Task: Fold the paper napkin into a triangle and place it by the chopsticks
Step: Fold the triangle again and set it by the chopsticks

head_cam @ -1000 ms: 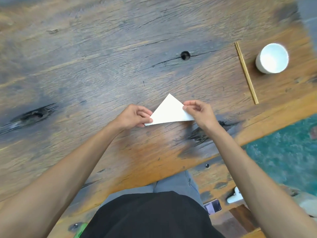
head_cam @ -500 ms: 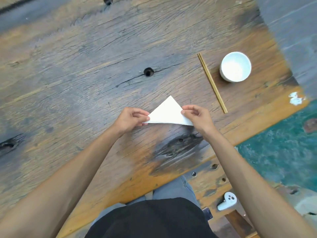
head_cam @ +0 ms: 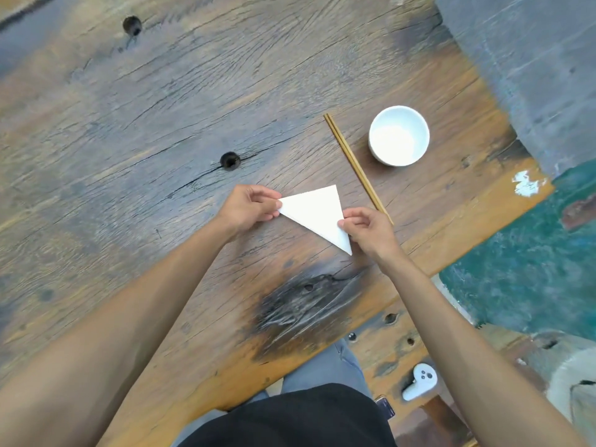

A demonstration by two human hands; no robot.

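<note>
A white paper napkin folded into a triangle sits just above the wooden table, held at two corners. My left hand pinches its left corner. My right hand pinches the edge near its lower right corner. A pair of brown chopsticks lies diagonally on the table just right of the napkin, its near end beside my right hand.
A white cup stands right of the chopsticks. The table's near edge runs diagonally below my hands. A white controller lies on a lower bench by my lap. Dark knot holes mark the tabletop.
The napkin has turned clockwise and moved right, closer to the chopsticks; both hands went with it. The camera view has shifted, so cup and chopsticks sit nearer the centre.
</note>
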